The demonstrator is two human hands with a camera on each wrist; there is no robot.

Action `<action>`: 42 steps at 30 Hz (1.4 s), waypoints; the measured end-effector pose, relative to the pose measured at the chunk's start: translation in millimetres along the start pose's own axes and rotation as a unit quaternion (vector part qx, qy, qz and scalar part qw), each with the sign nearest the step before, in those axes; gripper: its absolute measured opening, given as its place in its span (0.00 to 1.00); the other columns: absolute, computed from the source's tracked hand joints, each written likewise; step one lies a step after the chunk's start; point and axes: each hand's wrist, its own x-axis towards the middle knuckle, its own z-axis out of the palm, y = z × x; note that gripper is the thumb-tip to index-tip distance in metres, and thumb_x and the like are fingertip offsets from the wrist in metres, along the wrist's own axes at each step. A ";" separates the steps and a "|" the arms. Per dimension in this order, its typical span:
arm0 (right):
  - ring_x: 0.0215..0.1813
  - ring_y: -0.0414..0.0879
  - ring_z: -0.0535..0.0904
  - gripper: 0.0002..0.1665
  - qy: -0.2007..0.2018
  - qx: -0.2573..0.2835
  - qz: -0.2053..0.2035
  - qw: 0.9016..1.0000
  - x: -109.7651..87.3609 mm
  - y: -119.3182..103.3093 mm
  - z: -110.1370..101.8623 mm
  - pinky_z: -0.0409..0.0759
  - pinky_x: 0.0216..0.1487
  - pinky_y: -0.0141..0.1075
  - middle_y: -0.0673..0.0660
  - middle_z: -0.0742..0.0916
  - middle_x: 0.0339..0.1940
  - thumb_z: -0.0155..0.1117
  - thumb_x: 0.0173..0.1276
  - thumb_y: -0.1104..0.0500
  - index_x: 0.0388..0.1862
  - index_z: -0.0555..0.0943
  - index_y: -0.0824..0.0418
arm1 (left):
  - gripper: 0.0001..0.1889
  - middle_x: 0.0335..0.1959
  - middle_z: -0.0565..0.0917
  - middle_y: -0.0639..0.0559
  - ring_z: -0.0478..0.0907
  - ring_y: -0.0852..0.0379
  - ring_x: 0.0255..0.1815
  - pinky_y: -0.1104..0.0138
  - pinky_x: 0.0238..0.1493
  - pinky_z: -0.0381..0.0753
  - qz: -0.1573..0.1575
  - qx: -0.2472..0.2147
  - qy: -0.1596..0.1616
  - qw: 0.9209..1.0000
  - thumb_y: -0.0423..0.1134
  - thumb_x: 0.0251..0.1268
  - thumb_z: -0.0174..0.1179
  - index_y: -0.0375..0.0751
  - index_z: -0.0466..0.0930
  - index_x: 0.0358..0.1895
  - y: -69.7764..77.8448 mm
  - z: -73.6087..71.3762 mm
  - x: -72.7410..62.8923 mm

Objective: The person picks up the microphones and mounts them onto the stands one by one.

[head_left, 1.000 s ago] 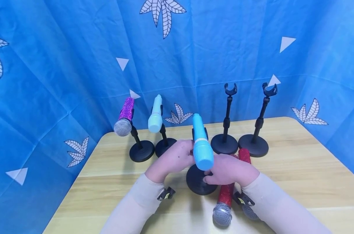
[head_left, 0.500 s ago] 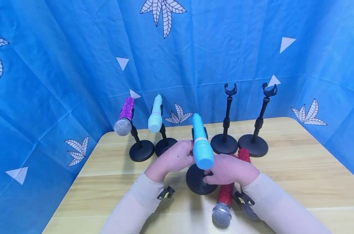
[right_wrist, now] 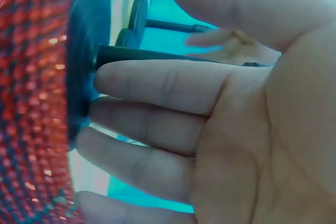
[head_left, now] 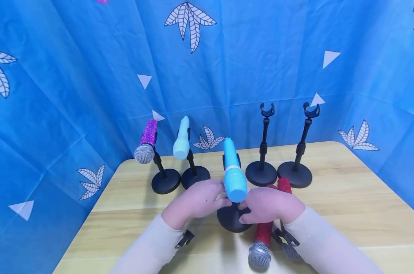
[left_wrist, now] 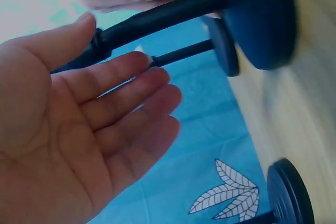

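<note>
A bright blue microphone (head_left: 235, 177) sits tilted in the clip of a black stand (head_left: 230, 220) at the table's middle. My left hand (head_left: 200, 198) is beside the stand's pole (left_wrist: 163, 19), fingers spread straight; it is not curled round the pole. On the other side, my right hand (head_left: 272, 204) lies near the pole and above the base, its fingers (right_wrist: 157, 85) extended. Under and beside the right hand lie two red glitter microphones, one with its silver head (head_left: 259, 255) toward me, the other's red end (head_left: 284, 185) showing behind the hand.
A purple glitter microphone (head_left: 148, 135) and a pale mint microphone (head_left: 183, 140) rest in stands at the back left. Two black stands with bare clips, one (head_left: 262, 152) left of the other (head_left: 300, 152), stand back right. A blue curtain (head_left: 254, 68) hangs behind the wooden table.
My left hand has loosened from the stand's pole and shifted slightly left and down. The right hand stays about where it was, and the head view has tilted a little upward.
</note>
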 end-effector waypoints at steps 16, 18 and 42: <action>0.21 0.39 0.71 0.14 -0.004 -0.012 -0.045 0.999 -3.9 -7.8 4.3 0.70 0.26 0.36 0.43 0.75 0.14 0.70 0.61 0.44 0.22 0.80 0.47 | 0.39 0.72 0.71 0.47 0.73 0.55 0.68 0.64 0.62 0.75 0.033 0.132 -0.143 0.980 0.63 0.65 0.63 0.42 0.73 0.72 15.9 32.4 -28.2; 0.23 0.39 0.72 0.13 -0.007 -0.015 -0.043 0.999 -3.5 -7.0 3.7 0.71 0.27 0.36 0.43 0.76 0.15 0.70 0.60 0.44 0.22 0.81 0.47 | 0.40 0.73 0.71 0.47 0.73 0.55 0.68 0.64 0.60 0.77 0.028 0.142 -0.143 0.979 0.64 0.64 0.63 0.43 0.72 0.72 17.1 33.5 -27.5; 0.26 0.43 0.76 0.27 -0.070 -0.133 0.004 0.989 4.2 -27.0 1.4 0.78 0.35 0.39 0.48 0.82 0.27 0.72 0.57 0.37 0.42 0.85 0.57 | 0.38 0.71 0.73 0.53 0.74 0.56 0.66 0.61 0.55 0.80 -0.012 0.157 -0.135 0.978 0.65 0.63 0.64 0.48 0.75 0.70 14.6 31.5 -18.4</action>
